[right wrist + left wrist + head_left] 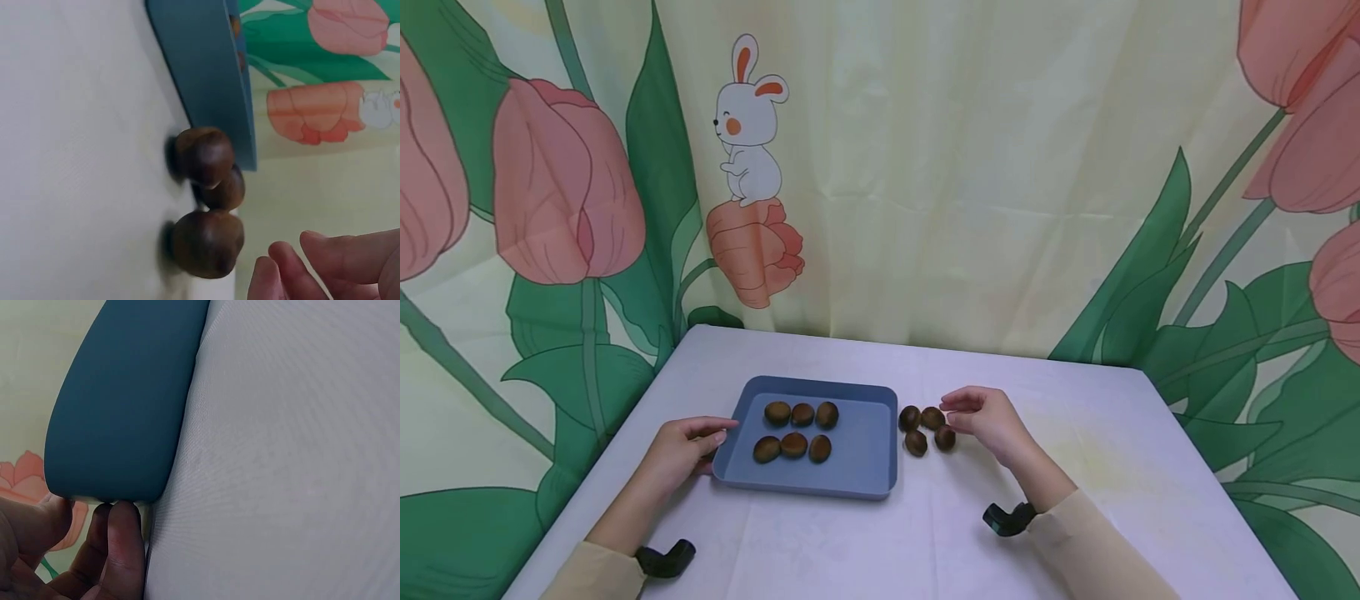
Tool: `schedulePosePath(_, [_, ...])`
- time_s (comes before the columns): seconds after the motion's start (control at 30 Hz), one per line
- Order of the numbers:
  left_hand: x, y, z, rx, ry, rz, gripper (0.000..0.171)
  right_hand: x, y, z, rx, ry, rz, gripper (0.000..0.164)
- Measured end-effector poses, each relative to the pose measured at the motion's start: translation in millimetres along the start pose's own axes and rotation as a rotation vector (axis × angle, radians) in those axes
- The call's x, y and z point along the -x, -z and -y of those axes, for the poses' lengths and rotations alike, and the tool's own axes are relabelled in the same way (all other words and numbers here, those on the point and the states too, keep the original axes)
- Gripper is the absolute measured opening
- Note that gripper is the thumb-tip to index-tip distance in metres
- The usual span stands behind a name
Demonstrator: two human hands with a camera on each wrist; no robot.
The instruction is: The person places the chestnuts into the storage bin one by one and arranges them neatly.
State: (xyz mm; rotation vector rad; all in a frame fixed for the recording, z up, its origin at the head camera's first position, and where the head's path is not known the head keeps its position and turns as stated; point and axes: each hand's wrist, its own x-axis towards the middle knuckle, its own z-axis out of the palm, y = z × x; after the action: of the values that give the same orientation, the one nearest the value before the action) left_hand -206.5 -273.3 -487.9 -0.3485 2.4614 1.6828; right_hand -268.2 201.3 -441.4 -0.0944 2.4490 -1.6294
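A blue-grey rectangular tray (861, 442) lies on the table with brown chestnuts (793, 445) in two rows of three, toward its left side. My left hand (680, 447) is at the tray's left end, fingertips (125, 515) touching its outer wall without wrapping round it. Just past the tray's right wall, several more chestnuts (916, 442) sit in a loose cluster on the cloth. My right hand (988, 417) hovers beside that cluster, its loosely bent fingers (337, 250) apart from the nearest chestnut (208, 244) and holding nothing.
A white cloth (820, 542) covers the table. Behind it hangs a pale curtain (925, 167) printed with tulips and a rabbit. Each wrist carries a black strap-on device (1009, 519).
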Motion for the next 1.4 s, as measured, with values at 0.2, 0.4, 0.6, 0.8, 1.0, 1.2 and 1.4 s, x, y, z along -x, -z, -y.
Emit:
schedulePosePath(0.2, [-0.3, -1.2, -0.3, -0.003, 0.005, -0.002, 0.031, -5, 6, -14, 0.041, -0.020, -0.028, 0.033])
schedulePosePath(0.4, [-0.9, -2.3, 1.6, 0.006, 0.002, -0.006, 0.031, -17, 5, -28, 0.075, -0.087, -0.043, 0.034])
schedulePosePath(0.6, [-0.7, -3.2, 2.7, 0.009, 0.000, -0.011, 0.031, -24, -3, -30, 0.096, -0.118, -0.043, 0.031])
schedulePosePath(0.8, [0.0, -3.1, 1.1, 0.014, 0.006, -0.012, 0.030, -25, -9, -27, 0.119, -0.120, -0.042, 0.028])
schedulePosePath(1.0, [-0.6, -2.5, 1.5, 0.016, 0.006, -0.006, 0.031, -22, -11, -24, 0.116, -0.157, -0.051, 0.026])
schedulePosePath(1.2, [-1.4, -2.3, 2.4, 0.006, 0.001, -0.006, 0.031, -16, -11, -25, 0.093, -0.208, -0.048, 0.021])
schedulePosePath(1.4, [-0.9, -1.7, 1.4, 0.008, 0.005, -0.012, 0.030, -7, -11, -25, 0.088, -0.205, -0.030, 0.015])
